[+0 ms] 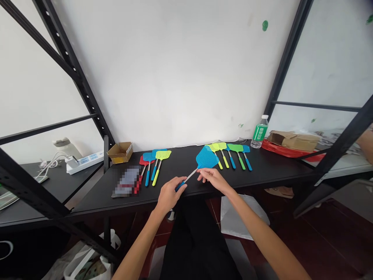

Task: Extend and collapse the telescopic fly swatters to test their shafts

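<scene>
A blue fly swatter (207, 158) with a metal rod is held up over the front of the black table, its head pointing away and to the right. My left hand (170, 193) is closed around its blue handle. At the neck, where rod meets head, my right hand (213, 178) has its fingertips pinched on the swatter. Behind the swatter's head and to its right lies a row of yellow, blue and green fly swatters (236, 148). Another group, with red, blue and yellow fly swatters (163, 155), lies on the left.
A small open cardboard box (120, 152) stands at the back left, behind a pixelated flat item (127, 181). On the right are a water bottle (260, 133) with a green label and a brown cardboard package (293, 140). Black metal posts (84, 87) frame the table; a power strip (87, 161) lies further left.
</scene>
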`<state>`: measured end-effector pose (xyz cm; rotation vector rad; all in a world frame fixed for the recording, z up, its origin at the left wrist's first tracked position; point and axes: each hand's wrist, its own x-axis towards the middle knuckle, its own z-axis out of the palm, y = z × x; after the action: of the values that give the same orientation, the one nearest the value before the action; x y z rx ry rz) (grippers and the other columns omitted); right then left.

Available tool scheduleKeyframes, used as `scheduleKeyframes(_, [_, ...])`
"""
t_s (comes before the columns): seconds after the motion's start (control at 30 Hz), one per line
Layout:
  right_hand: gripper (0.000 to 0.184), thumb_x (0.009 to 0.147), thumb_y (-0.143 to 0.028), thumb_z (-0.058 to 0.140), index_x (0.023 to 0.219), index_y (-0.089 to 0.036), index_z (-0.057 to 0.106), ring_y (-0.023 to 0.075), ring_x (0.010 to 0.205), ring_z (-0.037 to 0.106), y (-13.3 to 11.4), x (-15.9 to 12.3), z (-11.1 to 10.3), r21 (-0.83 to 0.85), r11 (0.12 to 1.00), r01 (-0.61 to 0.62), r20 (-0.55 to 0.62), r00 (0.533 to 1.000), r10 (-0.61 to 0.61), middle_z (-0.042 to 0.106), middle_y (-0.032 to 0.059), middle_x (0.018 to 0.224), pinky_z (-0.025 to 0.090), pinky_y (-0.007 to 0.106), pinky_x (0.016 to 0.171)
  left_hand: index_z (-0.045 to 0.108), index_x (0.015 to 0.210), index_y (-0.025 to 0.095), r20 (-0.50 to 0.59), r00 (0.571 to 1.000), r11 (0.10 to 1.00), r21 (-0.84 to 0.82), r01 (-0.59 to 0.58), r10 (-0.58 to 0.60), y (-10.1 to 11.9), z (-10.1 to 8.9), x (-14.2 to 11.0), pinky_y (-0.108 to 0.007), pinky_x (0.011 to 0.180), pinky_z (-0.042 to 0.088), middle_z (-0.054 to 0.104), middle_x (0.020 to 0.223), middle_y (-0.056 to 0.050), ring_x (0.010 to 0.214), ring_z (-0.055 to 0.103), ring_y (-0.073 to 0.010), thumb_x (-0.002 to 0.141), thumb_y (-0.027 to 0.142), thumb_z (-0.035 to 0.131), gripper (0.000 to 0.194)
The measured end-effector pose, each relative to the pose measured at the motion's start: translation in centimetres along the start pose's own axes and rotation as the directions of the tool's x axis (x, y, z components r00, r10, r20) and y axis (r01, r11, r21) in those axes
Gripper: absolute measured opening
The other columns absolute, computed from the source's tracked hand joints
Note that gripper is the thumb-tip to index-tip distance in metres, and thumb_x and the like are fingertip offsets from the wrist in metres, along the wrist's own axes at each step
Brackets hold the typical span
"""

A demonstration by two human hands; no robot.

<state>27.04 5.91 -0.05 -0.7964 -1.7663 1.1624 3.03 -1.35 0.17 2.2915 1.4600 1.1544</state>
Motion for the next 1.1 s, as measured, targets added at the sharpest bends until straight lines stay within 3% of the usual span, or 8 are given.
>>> scheduleKeyframes(0.13, [0.042, 0.094, -0.055, 0.056, 0.099, -0.018, 0.076, 0.0157, 0.067, 0.058, 0.3, 0.1, 0.0, 0.037, 0.999, -0.017, -0.032, 0.999, 0.018, 0.075, 0.0079, 0.089, 0.041, 0.030, 0.065, 0.065, 0.123, 0.027, -0.016, 0.994, 0.991, 0.082, -0.104, 0.106, 0.4, 0.5, -0.3, -0.027, 0.074, 0.048, 0.067, 0.095, -0.003, 0.084, 0.063, -0.0167, 0.100, 0.032, 0.050, 0.028])
scheduleKeyframes(0.27, [0.045, 0.093, -0.059, 0.054, 0.096, -0.019, 0.075, 0.0158, 0.064, 0.057, 0.7, 0.2, 0.1, 0.087, 0.996, -0.032, -0.080, 0.996, 0.039, 0.073, 0.0063, 0.081, 0.039, 0.029, 0.061, 0.067, 0.120, 0.026, -0.058, 0.960, 0.940, 0.228, -0.256, 0.275, 0.8, 1.5, -0.3, -0.031, 0.080, 0.049, 0.068, 0.101, -0.005, 0.088, 0.061, -0.0182, 0.100, 0.024, 0.049, 0.027])
scheduleKeyframes(0.43, [0.047, 0.092, -0.061, 0.054, 0.067, -0.021, 0.061, 0.0149, 0.056, 0.052, 0.6, 0.0, 0.4, 0.008, 1.000, -0.030, -0.117, 0.993, 0.030, 0.060, 0.0006, 0.062, 0.039, 0.030, 0.059, 0.068, 0.120, 0.026, -0.044, 0.920, 0.851, 0.400, -0.342, 0.390, 0.6, 1.4, -0.1, -0.032, 0.074, 0.048, 0.071, 0.098, -0.005, 0.085, 0.057, -0.0201, 0.099, 0.019, 0.051, 0.028])
scheduleKeyframes(0.6, [0.052, 0.095, -0.057, 0.050, 0.057, -0.022, 0.048, 0.0146, 0.054, 0.047, 0.3, -0.2, 0.3, -0.074, 0.997, -0.029, -0.078, 0.997, 0.023, 0.047, -0.0019, 0.054, 0.037, 0.030, 0.059, 0.064, 0.125, 0.025, -0.022, 0.936, 0.852, 0.422, -0.311, 0.352, 0.1, 1.0, 0.1, -0.033, 0.075, 0.047, 0.073, 0.096, -0.004, 0.086, 0.057, -0.0206, 0.100, 0.021, 0.050, 0.029])
scheduleKeyframes(0.83, [0.050, 0.095, -0.049, 0.050, 0.054, -0.022, 0.039, 0.0137, 0.051, 0.039, 0.3, -0.1, 0.1, -0.014, 1.000, 0.013, -0.132, 0.991, -0.014, 0.039, -0.0033, 0.052, 0.034, 0.031, 0.060, 0.066, 0.119, 0.023, -0.050, 0.972, 0.885, 0.426, -0.188, 0.231, 0.7, 2.6, 0.1, -0.034, 0.070, 0.041, 0.072, 0.086, -0.004, 0.077, 0.059, -0.0202, 0.102, 0.023, 0.043, 0.028])
scheduleKeyframes(1.1, [0.050, 0.095, -0.048, 0.049, 0.054, -0.023, 0.039, 0.0146, 0.054, 0.041, 0.1, -0.1, 0.2, -0.053, 0.998, 0.026, -0.124, 0.992, -0.032, 0.040, -0.0025, 0.054, 0.035, 0.031, 0.063, 0.066, 0.112, 0.022, -0.028, 0.984, 0.882, 0.448, -0.146, 0.177, 0.3, 2.5, 0.5, -0.035, 0.069, 0.039, 0.073, 0.090, -0.006, 0.079, 0.059, -0.0216, 0.102, 0.019, 0.037, 0.031])
